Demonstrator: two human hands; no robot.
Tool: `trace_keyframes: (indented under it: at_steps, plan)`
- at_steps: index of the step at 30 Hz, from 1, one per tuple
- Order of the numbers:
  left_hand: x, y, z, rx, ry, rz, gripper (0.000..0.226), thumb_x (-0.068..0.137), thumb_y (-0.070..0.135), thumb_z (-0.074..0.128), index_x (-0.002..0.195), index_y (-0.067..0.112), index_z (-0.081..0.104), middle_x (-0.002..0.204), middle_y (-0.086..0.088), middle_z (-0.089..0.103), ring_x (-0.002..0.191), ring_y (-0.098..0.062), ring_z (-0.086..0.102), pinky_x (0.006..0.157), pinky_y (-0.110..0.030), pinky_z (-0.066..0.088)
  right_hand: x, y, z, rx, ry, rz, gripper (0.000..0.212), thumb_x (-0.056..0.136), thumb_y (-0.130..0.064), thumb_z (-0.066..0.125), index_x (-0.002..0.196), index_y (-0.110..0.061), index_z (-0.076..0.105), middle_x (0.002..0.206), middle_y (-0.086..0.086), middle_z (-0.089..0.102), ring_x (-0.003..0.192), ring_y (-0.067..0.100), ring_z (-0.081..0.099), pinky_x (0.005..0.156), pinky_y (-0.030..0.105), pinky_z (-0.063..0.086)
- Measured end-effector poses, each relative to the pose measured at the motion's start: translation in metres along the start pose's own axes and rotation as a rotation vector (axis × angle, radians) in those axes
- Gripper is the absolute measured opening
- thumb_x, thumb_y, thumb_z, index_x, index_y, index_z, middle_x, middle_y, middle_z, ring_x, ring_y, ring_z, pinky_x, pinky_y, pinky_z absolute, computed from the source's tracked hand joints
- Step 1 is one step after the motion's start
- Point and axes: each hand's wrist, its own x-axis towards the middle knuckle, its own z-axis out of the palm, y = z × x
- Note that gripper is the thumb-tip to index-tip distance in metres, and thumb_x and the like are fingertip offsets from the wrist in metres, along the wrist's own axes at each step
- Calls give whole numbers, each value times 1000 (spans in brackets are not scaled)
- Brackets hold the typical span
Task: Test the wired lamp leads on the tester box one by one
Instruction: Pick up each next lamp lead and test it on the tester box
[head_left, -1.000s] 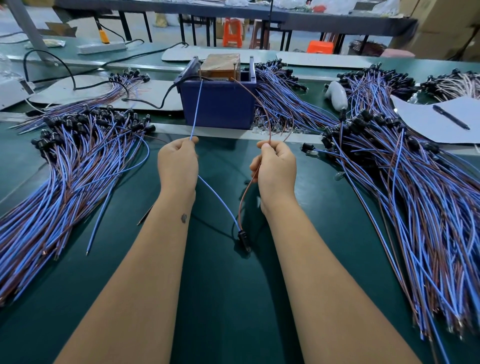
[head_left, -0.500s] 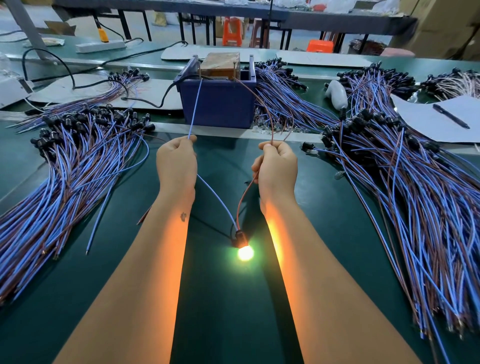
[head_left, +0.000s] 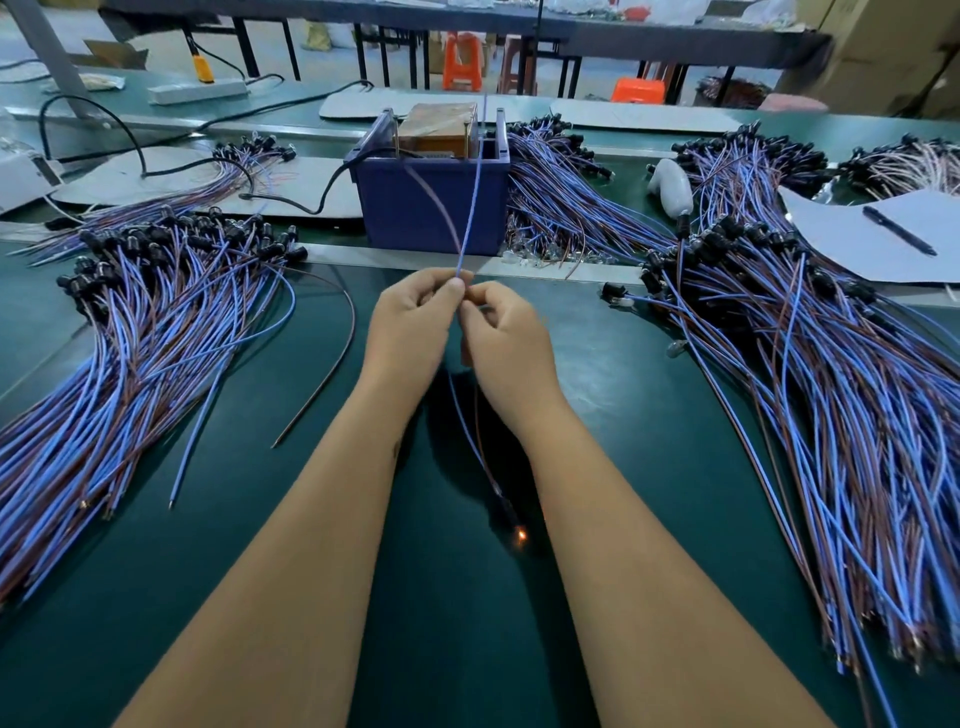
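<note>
We pinch the blue wire (head_left: 470, 208) and brown wire (head_left: 434, 200) of one lamp lead between the fingers of the left hand (head_left: 410, 325) and right hand (head_left: 506, 338), held close together in front of the tester box (head_left: 431, 208). Its lamp (head_left: 521, 531) lies on the mat between our forearms, glowing faintly. We judge the task partly done: piles of leads lie on the left (head_left: 130, 322) and right (head_left: 831, 364).

My green bench (head_left: 649, 415) carries a blue tester box (head_left: 434, 208) at the back, heaps of blue-and-brown lamp leads (head_left: 119, 338) on both sides, white paper (head_left: 883, 244) with a pen (head_left: 898, 230) far right
</note>
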Motion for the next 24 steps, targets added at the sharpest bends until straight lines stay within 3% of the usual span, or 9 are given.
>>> trace_keyframes:
  at_steps: [2,5,9,12,15,17,18,21,24]
  plan:
    - [-1,2,0,-116,-40,-53,20,97,8,53,95,12,72,79,2,70,73,-7,63,74,-21,51,0,2,0,-66,-27,-38,13,96,-20,54,99,-20,67,71,-9,60,69,14,53,66,28,40]
    - [-2,3,-6,-163,-49,-78,19,97,18,56,93,14,73,51,16,54,43,1,43,44,-12,35,0,4,-3,-87,-49,-49,11,95,-20,56,93,-19,67,63,-10,55,62,11,49,63,28,38]
    - [3,4,-13,-319,-15,-188,20,98,15,55,83,14,68,48,11,42,41,-5,33,38,-15,27,-2,-1,-4,60,-101,1,20,99,-19,51,90,-19,68,55,-14,55,60,10,49,63,29,43]
    - [7,10,-19,-745,65,-347,24,100,13,48,81,10,61,49,7,49,41,-5,44,40,-15,37,-2,-4,-10,234,-159,75,27,100,-6,45,118,-15,63,64,-1,59,52,6,50,54,19,43]
    - [8,9,-25,-927,142,-380,24,100,13,50,79,8,60,51,4,55,43,-5,52,43,-14,44,-3,-3,-13,130,-236,-27,53,91,-3,64,137,-23,49,80,4,65,56,6,49,64,21,47]
    - [8,7,-23,-818,180,-335,22,100,12,52,80,8,61,53,4,57,46,-6,55,47,-15,47,-3,-5,-12,187,-248,-56,58,87,-10,72,136,-31,49,87,3,67,64,12,51,73,31,51]
    - [6,6,-22,-693,193,-297,22,99,13,53,79,9,61,54,4,58,47,-6,55,49,-17,48,-3,-7,-13,274,-230,-44,51,89,-13,70,133,-30,53,87,3,68,64,12,54,73,32,52]
    - [2,3,-17,-349,185,-163,21,95,16,63,74,17,64,58,8,62,52,-6,57,54,-19,48,-1,-7,-17,475,-80,1,19,100,-18,54,116,-21,64,83,2,69,57,10,55,61,22,46]
    - [-5,0,-12,-155,100,-9,13,89,22,70,76,24,71,65,12,67,58,-6,60,58,-18,48,3,-1,-23,510,98,81,22,104,-21,45,95,-22,66,76,-4,65,53,7,53,56,17,42]
